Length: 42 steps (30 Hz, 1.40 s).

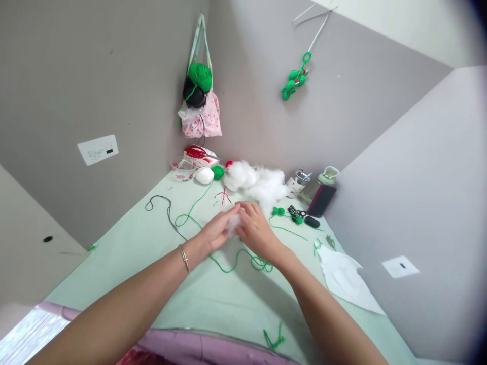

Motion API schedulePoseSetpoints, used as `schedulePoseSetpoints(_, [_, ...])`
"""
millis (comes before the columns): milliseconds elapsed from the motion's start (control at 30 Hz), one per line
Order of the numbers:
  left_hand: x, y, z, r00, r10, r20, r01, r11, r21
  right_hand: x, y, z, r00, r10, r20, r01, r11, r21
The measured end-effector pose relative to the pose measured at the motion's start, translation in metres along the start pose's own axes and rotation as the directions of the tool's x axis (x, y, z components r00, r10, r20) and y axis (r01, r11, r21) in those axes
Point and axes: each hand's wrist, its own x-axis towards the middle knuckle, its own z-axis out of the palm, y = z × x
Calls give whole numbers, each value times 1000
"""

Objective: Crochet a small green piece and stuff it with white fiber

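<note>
Between both hands, over the middle of the table, is a small tuft of white stuffing (233, 224). My left hand (217, 230) has its fingers curled around one side of the tuft. From the other side my right hand (256, 228) closes on it, fingertips meeting those of the left. Just beyond the hands lies a big fluffy pile of stuffing (262, 182). Loose green yarn (228, 269) trails across the table beneath the hands. Small green crocheted pieces (279, 211) lie to the right.
At the back stand a white yarn ball (204, 176), a green yarn ball (218, 172) and red-handled scissors (196, 151) on a box. On the right are a pen cup (298, 183), a bottle (327, 176), a phone (321, 200) and a white cloth sheet (344, 276).
</note>
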Motion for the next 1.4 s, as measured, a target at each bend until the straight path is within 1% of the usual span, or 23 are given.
schedulePoseSetpoints(67, [1,1,-5,999,35,-26,-35,999,31,-12,0,-16,999,8,32,-7,999,-36])
schedulePoseSetpoints(100, [1,2,-8,999,41,-29,-39,998,51,-19,3,-23,998,52,19,-50,995,-87])
schedulePoseSetpoints(167, [1,4,-14,998,40,-52,-35,995,97,-33,11,-31,988,145,-56,-153,970,-190])
schedulePoseSetpoints(233, [1,6,-18,995,48,-92,-34,988,148,-46,22,-26,978,190,-86,-205,950,-233])
schedulePoseSetpoints(333, [2,9,-20,989,55,-138,-22,973,231,-57,36,-5,963,248,-105,-267,923,-278])
schedulePoseSetpoints(400, [3,12,-19,987,47,-155,0,957,289,-57,42,6,954,280,-110,-299,916,-268])
schedulePoseSetpoints(500, [2,16,-15,988,24,-155,38,924,380,-54,47,8,946,302,-122,-321,928,-190])
schedulePoseSetpoints(667, [-1,11,-7,993,-28,-115,87,831,549,-55,43,-2,925,326,-194,-321,945,58])
schedulePoseSetpoints(733, [-3,6,-4,997,-23,-78,66,792,608,-56,40,-3,911,346,-224,-314,935,167])
schedulePoseSetpoints(800, [-4,0,0,1000,-21,-13,25,756,655,-56,37,-2,904,361,-230,-298,916,267])
schedulePoseSetpoints(900, [-4,-8,3,997,-26,79,-38,700,713,-56,32,-4,911,371,-183,-282,880,382])
schedulePoseSetpoints(967, [-3,-11,3,995,-6,101,-72,661,747,-55,30,-8,921,369,-127,-284,856,431])
schedulePoseSetpoints(1067, [-2,-11,1,993,69,96,-118,603,789,-56,28,-17,934,355,-44,-295,833,468])
schedulePoseSetpoints(1133, [-2,-10,2,988,123,91,-146,574,806,-56,28,-22,934,355,-31,-296,823,486])
schedulePoseSetpoints(1200, [-5,-9,4,984,153,94,-164,557,814,-56,26,-26,926,370,-71,-283,808,516])
schedulePoseSetpoints(1267, [-9,-10,8,983,146,112,-174,554,814,-55,24,-28,915,387,-115,-260,783,565])
schedulePoseSetpoints(1400, [-16,-13,17,979,113,167,-202,572,795,-55,21,-29,903,418,-99,-258,712,653])
